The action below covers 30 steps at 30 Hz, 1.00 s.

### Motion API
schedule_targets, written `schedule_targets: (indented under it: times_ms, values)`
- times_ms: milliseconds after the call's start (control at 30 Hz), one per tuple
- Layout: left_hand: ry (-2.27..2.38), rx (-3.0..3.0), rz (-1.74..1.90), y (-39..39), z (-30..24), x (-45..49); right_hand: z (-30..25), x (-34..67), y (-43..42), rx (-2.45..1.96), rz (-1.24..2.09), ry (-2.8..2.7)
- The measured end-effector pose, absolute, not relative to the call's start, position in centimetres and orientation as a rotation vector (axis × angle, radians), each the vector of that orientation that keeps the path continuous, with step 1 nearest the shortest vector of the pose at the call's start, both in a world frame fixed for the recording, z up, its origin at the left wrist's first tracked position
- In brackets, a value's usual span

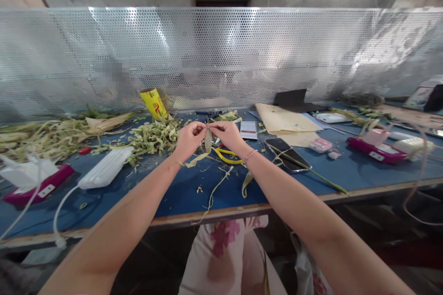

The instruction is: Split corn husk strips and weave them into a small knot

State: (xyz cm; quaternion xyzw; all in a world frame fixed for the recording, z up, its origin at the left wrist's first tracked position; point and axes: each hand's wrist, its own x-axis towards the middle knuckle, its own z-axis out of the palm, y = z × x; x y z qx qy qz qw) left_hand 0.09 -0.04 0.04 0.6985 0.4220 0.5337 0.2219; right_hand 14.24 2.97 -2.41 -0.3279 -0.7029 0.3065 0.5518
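Observation:
My left hand [190, 137] and my right hand [226, 134] meet fingertip to fingertip above the blue tabletop. Both pinch the top of a pale green strip of dried husk [208, 140], which hangs down between them and trails off to the lower left. The fingers cover the pinched end. Just under my right hand lie yellow-handled pliers [229, 160], partly hidden by it. Left of my hands is a heap of curled husk scraps [152, 140]. A thin loose strip [218, 186] lies nearer the table's front edge.
A yellow tube [154, 103] stands tilted at the back, before a perforated metal screen [221, 50]. To the left are a white power bank [105, 169] and a magenta power strip [38, 184]. To the right lie a phone [289, 154], brown paper [285, 120] and another magenta strip [375, 151].

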Motion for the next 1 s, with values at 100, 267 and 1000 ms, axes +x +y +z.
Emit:
schedule_targets:
  times_ms: [100,267,1000]
  values:
    - [1.127,1.866,1.466,-0.2,0.2,0.2,-2.2,14.3,2.7,-0.776,0.729,-1.655]
    - [1.101,1.626,1.484,0.0,0.0,0.6,-2.0,14.3,2.2,-0.725,0.686,-1.679]
    - [1.061,2.023,1.515,0.6,-1.4,0.2,-0.9,13.9,1.5,-0.688,1.364,-1.231]
